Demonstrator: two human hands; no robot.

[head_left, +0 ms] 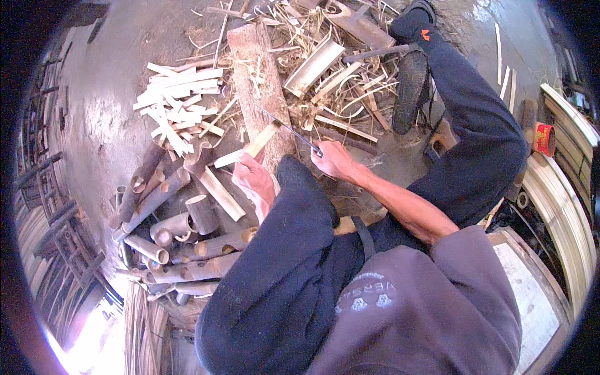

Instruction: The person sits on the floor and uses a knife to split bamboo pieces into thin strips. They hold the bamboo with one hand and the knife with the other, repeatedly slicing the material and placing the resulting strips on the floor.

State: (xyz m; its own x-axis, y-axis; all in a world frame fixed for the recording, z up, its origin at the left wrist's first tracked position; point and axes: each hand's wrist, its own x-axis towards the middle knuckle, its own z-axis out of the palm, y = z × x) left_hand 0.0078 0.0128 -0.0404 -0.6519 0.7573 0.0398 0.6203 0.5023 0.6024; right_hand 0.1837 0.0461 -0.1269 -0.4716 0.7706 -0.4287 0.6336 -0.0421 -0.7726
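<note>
My right hand (336, 161) is closed round the handle of a knife (295, 134). The thin blade points up and left across a worn wooden plank (273, 87). Beside it, my closed left hand (251, 178) grips a pale bamboo strip (261, 141), whose far end lies on the plank at the blade. My dark-covered foot (297, 178) rests at the plank's near end. To the left is a heap of cut bamboo strips (181, 100), with another loose strip (222, 195) just left of my left hand.
Several bamboo tubes (206, 269) are piled at lower left. Shavings and split bamboo (315, 67) cover the floor beyond the plank. A handsaw (439, 142) lies by my outstretched right leg. Long bamboo slats (562, 206) and a red tin-like container (544, 139) stand at right.
</note>
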